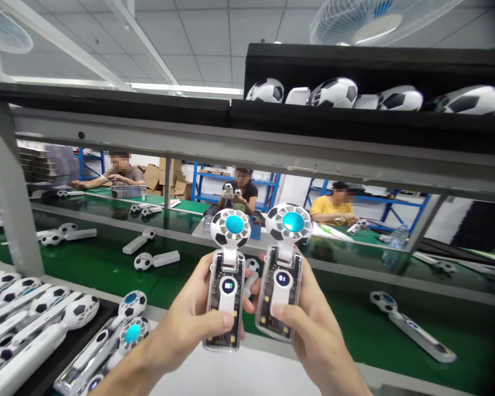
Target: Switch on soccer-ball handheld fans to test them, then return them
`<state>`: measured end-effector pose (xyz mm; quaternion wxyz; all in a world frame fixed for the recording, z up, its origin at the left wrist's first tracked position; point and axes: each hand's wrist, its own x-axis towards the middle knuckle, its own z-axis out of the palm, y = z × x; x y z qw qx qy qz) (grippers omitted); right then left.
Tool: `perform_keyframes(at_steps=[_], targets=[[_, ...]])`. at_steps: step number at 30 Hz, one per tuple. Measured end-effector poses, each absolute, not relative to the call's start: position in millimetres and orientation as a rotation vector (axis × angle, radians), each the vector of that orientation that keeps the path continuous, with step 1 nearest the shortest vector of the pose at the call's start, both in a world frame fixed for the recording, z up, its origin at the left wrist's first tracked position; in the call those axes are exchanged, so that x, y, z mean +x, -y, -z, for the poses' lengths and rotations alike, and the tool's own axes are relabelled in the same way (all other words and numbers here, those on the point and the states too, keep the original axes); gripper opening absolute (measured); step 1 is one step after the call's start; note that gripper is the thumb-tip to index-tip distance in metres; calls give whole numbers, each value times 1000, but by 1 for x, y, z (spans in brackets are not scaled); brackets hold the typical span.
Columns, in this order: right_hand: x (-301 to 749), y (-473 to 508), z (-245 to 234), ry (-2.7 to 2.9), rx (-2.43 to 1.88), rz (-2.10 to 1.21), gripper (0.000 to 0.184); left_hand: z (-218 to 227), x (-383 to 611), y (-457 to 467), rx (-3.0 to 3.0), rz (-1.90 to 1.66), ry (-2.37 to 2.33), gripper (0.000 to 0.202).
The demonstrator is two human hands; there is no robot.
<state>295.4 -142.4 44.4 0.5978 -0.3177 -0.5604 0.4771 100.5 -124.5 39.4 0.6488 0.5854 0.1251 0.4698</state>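
My left hand is closed around a handheld fan with a football-patterned head, a blue centre and a clear handle over dark insides. Its small round display is lit, and my thumb presses on the handle's front. A matching handheld fan stands upright in my right hand, its display reading 01, with my thumb on the white strip. The two fans are held side by side, slightly apart. Below my left forearm lie more clear-handled fans, partly hidden by the arm.
A black tray with rows of fans stands at lower left. Several loose fans lie on the green conveyor belt; another fan lies at right. Overhead runs a shelf with football fans in black foam. Co-workers sit across the line.
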Motion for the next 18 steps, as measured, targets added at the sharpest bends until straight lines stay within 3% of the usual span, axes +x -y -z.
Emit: perform_keyframes(at_steps=[18], targets=[[297, 142, -43, 1337, -754, -1118, 80, -35, 106, 121, 1220, -1098, -263, 48]])
